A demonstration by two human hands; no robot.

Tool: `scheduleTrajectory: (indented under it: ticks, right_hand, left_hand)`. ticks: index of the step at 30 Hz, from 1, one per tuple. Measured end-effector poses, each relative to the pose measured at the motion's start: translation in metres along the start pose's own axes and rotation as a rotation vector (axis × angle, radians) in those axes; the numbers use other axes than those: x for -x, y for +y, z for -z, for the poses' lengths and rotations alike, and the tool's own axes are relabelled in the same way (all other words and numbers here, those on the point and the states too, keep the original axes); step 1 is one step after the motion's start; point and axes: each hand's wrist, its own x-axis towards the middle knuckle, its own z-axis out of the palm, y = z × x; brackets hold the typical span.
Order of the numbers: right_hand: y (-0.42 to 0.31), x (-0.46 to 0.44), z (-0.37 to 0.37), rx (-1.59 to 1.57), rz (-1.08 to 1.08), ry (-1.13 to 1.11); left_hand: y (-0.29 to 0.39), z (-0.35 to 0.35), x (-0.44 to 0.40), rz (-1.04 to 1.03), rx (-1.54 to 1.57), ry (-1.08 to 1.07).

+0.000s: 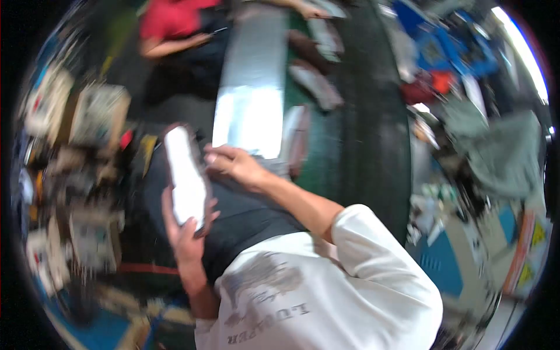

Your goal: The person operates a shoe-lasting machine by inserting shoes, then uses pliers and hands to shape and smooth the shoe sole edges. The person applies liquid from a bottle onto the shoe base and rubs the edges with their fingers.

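My left hand (185, 240) grips a shoe (185, 175) with its white underside facing up and a dark brown edge around it. The thumb lies over one end of the shoe, and fingers show along its right side. Just right of the shoe is my right hand (238, 165), its fingers curled and pinched together. Whatever lies between those fingertips is too small and blurred to make out. Under both hands are my dark-clothed legs (245, 207).
A shiny metal tabletop (248, 116) runs away ahead. Several shoe pieces (317, 84) lie on the green-and-black belt (370, 134) at its right. A person in a red top (172, 23) sits farther ahead; another person's hand (312, 10) reaches over the belt. Grey-green cloth (501, 151) hangs at right.
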Motion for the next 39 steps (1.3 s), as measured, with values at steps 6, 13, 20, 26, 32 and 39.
scheduleTrajectory:
  ticks: [6, 13, 20, 26, 32, 39]
  right_hand:
    - [0.032, 0.14, 0.158, -0.124, 0.127, 0.759]
    - [0.126, 0.341, 0.296, 0.182, 0.019, 1.505]
    - [0.188, 0.488, 0.399, 0.372, -0.143, 2.129]
    - [0.145, 0.588, 0.524, 0.331, 0.141, 2.293]
    - [0.093, 0.579, 0.531, 0.235, 0.279, 2.177]
    - [0.043, 0.499, 0.494, 1.022, 0.16, 1.89]
  left_hand:
    - [-0.012, -0.033, -0.015, 0.026, -0.116, -0.097]
    - [-0.041, -0.082, -0.023, 0.119, -0.195, -0.24]
    - [-0.072, -0.12, -0.032, 0.223, -0.285, -0.363]
    - [-0.067, -0.154, -0.041, 0.316, -0.31, -0.394]
    - [-0.045, -0.17, -0.05, 0.303, -0.352, -0.319]
    - [-0.03, -0.155, -0.06, 0.243, -0.314, -0.271]
